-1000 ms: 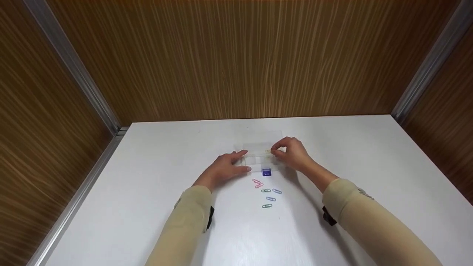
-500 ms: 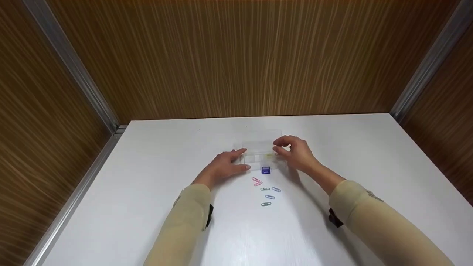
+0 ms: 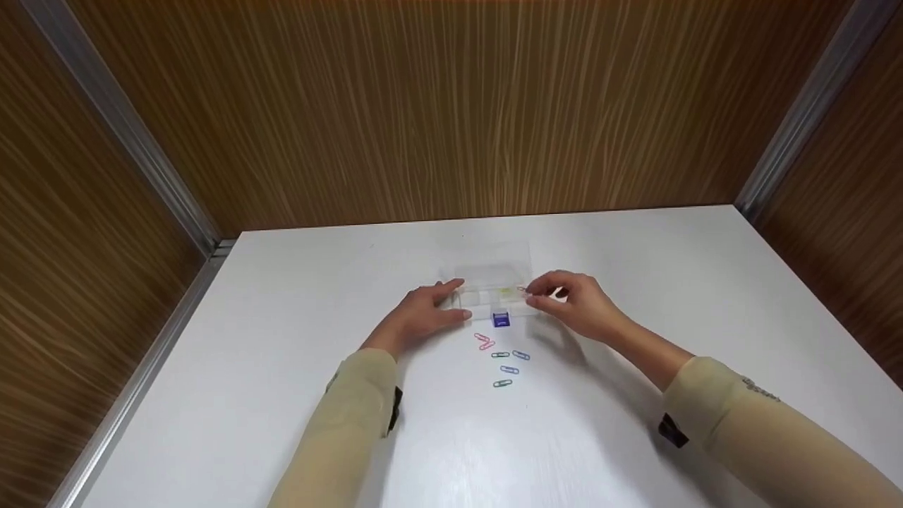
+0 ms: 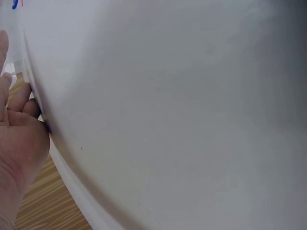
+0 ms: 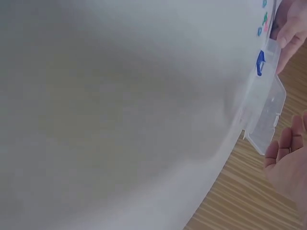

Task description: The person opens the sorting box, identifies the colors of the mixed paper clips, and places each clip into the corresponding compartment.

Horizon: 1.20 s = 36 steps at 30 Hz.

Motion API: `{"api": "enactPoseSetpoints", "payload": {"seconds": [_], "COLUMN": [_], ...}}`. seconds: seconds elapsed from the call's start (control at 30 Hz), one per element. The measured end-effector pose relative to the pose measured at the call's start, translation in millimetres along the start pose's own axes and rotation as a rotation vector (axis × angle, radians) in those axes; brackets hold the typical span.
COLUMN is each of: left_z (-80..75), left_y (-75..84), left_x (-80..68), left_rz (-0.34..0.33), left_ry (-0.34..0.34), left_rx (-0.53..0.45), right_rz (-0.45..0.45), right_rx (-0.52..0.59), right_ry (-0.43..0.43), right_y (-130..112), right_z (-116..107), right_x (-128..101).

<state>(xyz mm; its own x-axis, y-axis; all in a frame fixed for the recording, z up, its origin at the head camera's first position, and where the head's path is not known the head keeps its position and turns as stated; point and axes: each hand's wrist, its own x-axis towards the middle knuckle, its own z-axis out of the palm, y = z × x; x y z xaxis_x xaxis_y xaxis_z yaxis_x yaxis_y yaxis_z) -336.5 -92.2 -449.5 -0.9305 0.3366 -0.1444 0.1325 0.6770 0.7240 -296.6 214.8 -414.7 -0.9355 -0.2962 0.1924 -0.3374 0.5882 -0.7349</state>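
A clear plastic box [image 3: 480, 310] with a raised lid [image 3: 494, 255] and a blue latch [image 3: 501, 319] on its front lies mid-table. My left hand [image 3: 416, 310] grips its left end, thumb at the front and fingers behind. At the right end, my right hand [image 3: 582, 303] pinches a small reddish paper clip [image 3: 522, 288] between thumb and fingertips, over the box. Something yellow [image 3: 505, 291], too small to make out, shows inside the box. From the right wrist, the open lid [image 5: 268, 120] and blue latch [image 5: 260, 63] are visible, but the pinched clip is not.
Loose paper clips lie in front of the box: pink ones [image 3: 484, 341], green ones [image 3: 502, 384] and blue ones [image 3: 509, 370]. The white table [image 3: 282, 339] is bounded by a wood-grain panel [image 3: 451, 106] behind and similar panels at both sides.
My right hand has let go of a yellowish clip into the box and moved slightly right; a reddish clip now shows at its fingertips. My left hand stays on the box.
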Motion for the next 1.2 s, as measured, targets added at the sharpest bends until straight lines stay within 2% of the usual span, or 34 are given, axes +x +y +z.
{"api": "enactPoseSetpoints", "payload": {"seconds": [0.33,0.57,0.73,0.9,1.2], "left_z": [-1.7,-1.2,-1.1,0.2,-1.8], "left_y": [-3.0,-3.6,-2.6,-2.9,-5.3], "left_x": [-3.3,-6.8,-7.9,-6.5,-4.4], "left_rz": [-0.028,-0.033,-0.029,-0.024,-0.041], "left_ry": [-0.001,-0.001,0.000,-0.006,-0.005], "left_rx": [-0.018,-0.085,-0.082,-0.063,-0.034], "right_rz": [0.003,0.012,0.001,0.040,0.082], "right_rx": [0.052,0.098,0.130,0.127,0.125], "right_ry": [-0.173,-0.291,-0.334,-0.373,-0.383], "right_y": [8,14,18,19,19], "right_z": [10,17,21,23,25], "right_x": [-20,-28,-31,-31,-28]}}
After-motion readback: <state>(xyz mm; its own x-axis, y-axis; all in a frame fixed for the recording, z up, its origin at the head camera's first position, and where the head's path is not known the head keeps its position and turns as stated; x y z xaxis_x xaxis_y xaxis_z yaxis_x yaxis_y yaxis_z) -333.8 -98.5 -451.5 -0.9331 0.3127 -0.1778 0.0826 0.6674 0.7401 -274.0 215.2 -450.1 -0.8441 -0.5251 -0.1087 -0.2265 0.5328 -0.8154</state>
